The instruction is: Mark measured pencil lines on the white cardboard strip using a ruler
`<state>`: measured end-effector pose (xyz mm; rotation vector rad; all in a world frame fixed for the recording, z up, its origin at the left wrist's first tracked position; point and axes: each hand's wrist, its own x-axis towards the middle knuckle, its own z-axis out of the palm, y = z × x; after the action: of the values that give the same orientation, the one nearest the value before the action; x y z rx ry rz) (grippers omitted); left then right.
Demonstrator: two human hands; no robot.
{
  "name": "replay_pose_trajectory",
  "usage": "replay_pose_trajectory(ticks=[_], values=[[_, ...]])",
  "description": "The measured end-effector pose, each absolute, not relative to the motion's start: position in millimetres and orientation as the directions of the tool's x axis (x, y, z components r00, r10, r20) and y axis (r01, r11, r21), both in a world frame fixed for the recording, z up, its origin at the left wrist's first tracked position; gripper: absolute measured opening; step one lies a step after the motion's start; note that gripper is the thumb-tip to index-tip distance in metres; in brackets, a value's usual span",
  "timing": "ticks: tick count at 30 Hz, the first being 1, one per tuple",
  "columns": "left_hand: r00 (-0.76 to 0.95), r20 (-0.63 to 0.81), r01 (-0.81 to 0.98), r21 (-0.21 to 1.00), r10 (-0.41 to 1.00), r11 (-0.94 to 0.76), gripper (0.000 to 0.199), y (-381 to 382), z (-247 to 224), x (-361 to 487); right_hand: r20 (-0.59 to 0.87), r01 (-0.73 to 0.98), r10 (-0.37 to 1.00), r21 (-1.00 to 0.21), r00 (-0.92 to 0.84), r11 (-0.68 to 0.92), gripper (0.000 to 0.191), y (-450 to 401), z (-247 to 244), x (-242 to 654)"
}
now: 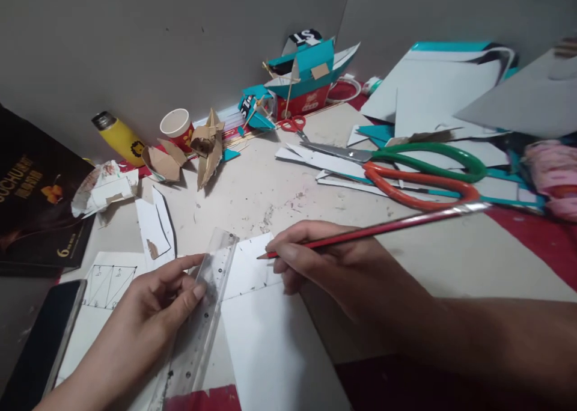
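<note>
My right hand [315, 261] pinches a red pencil [369, 232], its point just above a white card [265, 333] marked with thin lines and small ticks. My left hand [157, 303] holds a clear plastic ruler [211, 315] between thumb and fingers. The ruler lies at a slant along the card's left edge. Left of my left hand, another white sheet [101, 279] carries a drawn rectangle with diagonal lines, partly covered by my forearm.
Large scissors [424, 170] with green and orange handles lie on paper scraps at the right. Behind stand a paper boat [306, 74], a paper cup [177, 125] and a yellow bottle [119, 139]. A phone [45, 345] and dark box [38, 194] are left.
</note>
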<state>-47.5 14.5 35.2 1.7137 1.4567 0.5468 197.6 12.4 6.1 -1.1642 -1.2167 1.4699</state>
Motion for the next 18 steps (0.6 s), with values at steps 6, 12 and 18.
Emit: replay_pose_trajectory(ticks=[6, 12, 18], values=[[0.196, -0.192, 0.579, 0.814, 0.962, 0.045, 0.035, 6.4, 27.3, -49.3, -0.315, -0.148, 0.911, -0.92, -0.268, -0.362, 0.014, 21.0, 6.5, 193.4], [0.088, -0.33, 0.532, 0.813, 0.94, 0.236, 0.04, -0.9, 21.2, -44.0, -0.417, -0.233, 0.876, -0.852, -0.241, -0.47, 0.019, 26.2, 3.0, 192.3], [0.136, -0.416, 0.436, 0.84, 0.899, 0.323, 0.052, -4.2, 18.7, -43.0, -0.452, -0.214, 0.856, -0.836, -0.251, -0.505, 0.023, 29.6, 5.9, 189.2]])
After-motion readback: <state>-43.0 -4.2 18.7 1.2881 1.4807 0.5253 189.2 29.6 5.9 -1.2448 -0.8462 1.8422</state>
